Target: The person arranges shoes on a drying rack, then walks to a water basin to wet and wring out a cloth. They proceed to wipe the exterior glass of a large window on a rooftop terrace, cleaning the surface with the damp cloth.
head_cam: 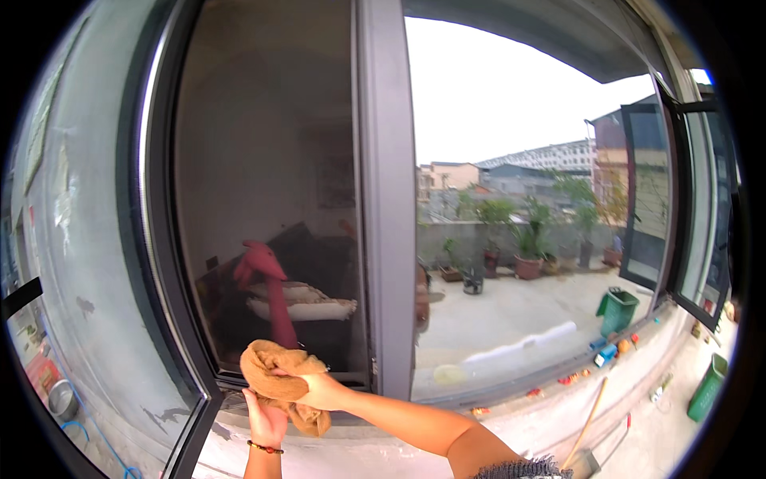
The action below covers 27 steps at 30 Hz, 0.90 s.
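A bunched tan cloth (275,371) is gripped between my two hands, just in front of the lower corner of a dark-framed window. My right hand (320,390) reaches in from the right and holds the folded upper part. Below it, my left hand (269,422), with a beaded bracelet (265,447) at the wrist, supports the cloth's lower part; its fingers are partly hidden. Behind the cloth is a dark window panel (257,149), through which a pink object (278,293) and a pale cushion-like thing (326,308) show dimly.
An open casement frame (194,413) stands at the left. A grey mullion (389,197) divides the dark panel from a reflective pane (502,335). Along the right sill lie a blue item (605,355) and small wrappers (574,377). Below are a wooden handle (586,422) and a green bin (708,389).
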Available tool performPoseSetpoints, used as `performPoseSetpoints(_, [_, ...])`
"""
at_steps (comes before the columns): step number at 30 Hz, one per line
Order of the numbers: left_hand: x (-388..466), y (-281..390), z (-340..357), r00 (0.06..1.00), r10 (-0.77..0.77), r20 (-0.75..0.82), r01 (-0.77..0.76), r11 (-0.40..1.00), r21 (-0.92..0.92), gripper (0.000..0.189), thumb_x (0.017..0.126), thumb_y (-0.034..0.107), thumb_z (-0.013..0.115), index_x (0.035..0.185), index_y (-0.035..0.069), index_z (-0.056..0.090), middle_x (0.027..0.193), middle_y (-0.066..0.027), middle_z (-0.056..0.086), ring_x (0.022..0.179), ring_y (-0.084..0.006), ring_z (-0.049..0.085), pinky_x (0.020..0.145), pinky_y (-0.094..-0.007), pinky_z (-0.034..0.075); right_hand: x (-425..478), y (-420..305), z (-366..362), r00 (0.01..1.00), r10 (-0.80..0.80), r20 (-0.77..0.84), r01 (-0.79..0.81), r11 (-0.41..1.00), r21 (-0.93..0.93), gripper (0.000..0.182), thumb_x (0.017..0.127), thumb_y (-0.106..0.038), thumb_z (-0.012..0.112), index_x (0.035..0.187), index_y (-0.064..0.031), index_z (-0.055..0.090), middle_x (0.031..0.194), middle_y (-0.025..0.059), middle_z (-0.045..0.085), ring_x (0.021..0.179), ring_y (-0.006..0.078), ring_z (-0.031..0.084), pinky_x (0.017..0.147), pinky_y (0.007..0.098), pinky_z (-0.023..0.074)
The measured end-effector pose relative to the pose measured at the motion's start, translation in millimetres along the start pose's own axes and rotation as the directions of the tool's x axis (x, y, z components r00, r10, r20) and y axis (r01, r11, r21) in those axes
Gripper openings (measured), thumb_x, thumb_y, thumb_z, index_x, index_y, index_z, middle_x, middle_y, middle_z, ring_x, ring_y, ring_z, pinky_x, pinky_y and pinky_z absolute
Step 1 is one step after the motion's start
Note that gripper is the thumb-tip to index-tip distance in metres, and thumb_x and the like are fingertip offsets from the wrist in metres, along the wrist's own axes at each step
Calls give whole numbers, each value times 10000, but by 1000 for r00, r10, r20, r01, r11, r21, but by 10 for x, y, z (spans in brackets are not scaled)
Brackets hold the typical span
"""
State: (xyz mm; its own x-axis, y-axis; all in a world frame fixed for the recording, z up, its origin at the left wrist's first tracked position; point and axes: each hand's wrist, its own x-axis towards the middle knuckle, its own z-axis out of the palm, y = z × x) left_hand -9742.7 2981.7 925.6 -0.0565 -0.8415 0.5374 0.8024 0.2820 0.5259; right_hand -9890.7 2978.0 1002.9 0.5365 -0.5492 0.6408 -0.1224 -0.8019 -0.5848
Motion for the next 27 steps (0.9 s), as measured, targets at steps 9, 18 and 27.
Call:
performPoseSetpoints(9, [36,33,306,976,-30,-216,37,999,30,367,936,219,473,1265,61,434,1215,-58,516,1094,-184,528,926,-342,445,-312,-121,16,964,265,-26,-242,910,336,714,685,-48,684,1322,-6,366,1268,108,466,1205,178,410,1021,327,330])
performPoseSetpoints(18, [-460,277,-277,992,-52,-117,61,995,73,463,961,360,414,1318,66,382,1320,-78,434,1208,-221,438,1002,-355,390,-380,-379,939,978,174,-115,-190,971,-148,1009,539,-207,803,1403,-137,287,1350,183,337,1282,372,282,1037,426,309])
performPoseSetpoints(27, [-501,379,-391,963,-247,112,254,966,-47,610,936,438,397,1432,130,219,1457,-58,273,1336,-206,261,1027,-413,296,-127,10,714,958,165,-234,-218,951,-221,685,629,-158,748,1247,-94,460,1155,166,566,1056,367,546,846,401,482])
